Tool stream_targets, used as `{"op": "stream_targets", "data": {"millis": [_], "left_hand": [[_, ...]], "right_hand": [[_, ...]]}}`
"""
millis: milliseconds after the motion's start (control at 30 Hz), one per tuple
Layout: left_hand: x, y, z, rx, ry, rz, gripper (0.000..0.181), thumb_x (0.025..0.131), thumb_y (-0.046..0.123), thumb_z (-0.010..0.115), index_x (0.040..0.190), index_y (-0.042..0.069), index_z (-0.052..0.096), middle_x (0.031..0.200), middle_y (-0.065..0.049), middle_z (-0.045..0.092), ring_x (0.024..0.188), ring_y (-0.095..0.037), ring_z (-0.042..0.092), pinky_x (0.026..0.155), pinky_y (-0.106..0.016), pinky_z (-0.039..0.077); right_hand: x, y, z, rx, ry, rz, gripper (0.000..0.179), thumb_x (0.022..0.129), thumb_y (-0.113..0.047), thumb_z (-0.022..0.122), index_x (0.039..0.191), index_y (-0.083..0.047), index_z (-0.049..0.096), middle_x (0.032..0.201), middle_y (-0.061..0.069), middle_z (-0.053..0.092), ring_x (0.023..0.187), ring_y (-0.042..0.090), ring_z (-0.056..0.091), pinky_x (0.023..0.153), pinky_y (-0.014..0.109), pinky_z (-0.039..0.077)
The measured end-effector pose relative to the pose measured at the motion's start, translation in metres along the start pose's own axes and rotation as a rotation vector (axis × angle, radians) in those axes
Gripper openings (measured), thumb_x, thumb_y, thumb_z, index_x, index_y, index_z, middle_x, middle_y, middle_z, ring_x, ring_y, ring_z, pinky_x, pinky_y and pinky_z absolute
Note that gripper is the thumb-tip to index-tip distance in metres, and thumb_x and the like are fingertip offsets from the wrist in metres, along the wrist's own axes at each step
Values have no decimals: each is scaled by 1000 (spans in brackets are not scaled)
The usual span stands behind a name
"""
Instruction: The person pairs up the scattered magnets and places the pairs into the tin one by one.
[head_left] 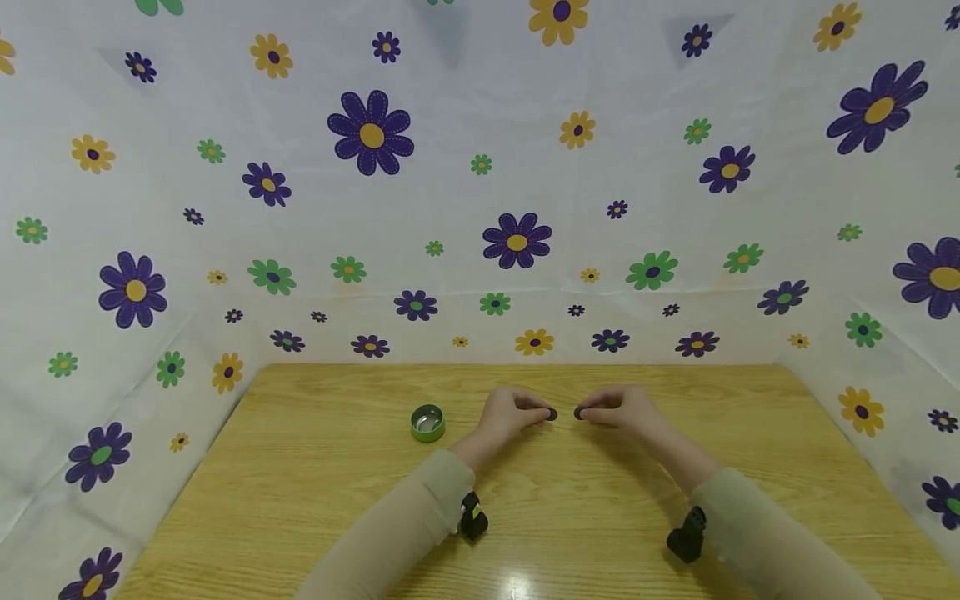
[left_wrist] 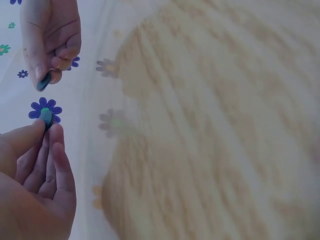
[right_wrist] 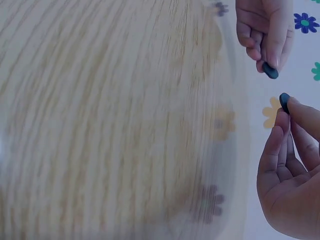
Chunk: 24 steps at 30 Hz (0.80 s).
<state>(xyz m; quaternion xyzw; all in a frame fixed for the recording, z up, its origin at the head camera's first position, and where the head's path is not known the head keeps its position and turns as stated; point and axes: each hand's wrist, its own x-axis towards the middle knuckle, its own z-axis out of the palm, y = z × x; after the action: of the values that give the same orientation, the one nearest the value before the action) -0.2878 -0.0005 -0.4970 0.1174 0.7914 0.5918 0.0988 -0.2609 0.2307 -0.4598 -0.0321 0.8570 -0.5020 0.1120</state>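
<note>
Pinching the left disc [head_left: 552, 413] between thumb and fingers, the left hand [head_left: 513, 412] faces the right hand [head_left: 627, 407], which grips the right disc [head_left: 578, 412] the same way. The discs are near each other with a gap between, over the far part of the worktop [head_left: 600, 517].

Both look light enough for a fingertip hold. They are probably firm, perhaps slightly yielding; the pictures cannot settle which. A smooth face could slip, and breakage seems a small worry. Each is best held near its outer edge, thumb on one face and fingertip on the other, leaving the inner edge clear.

Only the head view shows the green tin [head_left: 428, 434], uncovered, to the left of the left hand. It renders the discs as nearly black dots; the left wrist view brings out a blue-green tint and slim, rounded outlines, and both wrist views show the palms and spare fingers.
</note>
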Motion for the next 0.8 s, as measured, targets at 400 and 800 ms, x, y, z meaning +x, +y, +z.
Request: {"op": "stream_targets", "data": {"millis": [400,800], "left_hand": [[-1,5,3,-21,-9,-3,11,96,6,79,104,-1,82,100,-18,82,84,-26,80,70,-27,63],[-4,7,4,-80,-25,25,13,96,3,78,105,-5,81,105,-24,80,94,-41,79,81,-42,67]], "right_hand": [[2,-7,15,50,-7,-36,23,99,-8,75,115,8,77,102,11,81,87,10,72,84,35,65],[3,-7,26,130,-7,-14,22,99,-6,75,116,9,75,104,10,80,88,8,72,86,32,66]]}}
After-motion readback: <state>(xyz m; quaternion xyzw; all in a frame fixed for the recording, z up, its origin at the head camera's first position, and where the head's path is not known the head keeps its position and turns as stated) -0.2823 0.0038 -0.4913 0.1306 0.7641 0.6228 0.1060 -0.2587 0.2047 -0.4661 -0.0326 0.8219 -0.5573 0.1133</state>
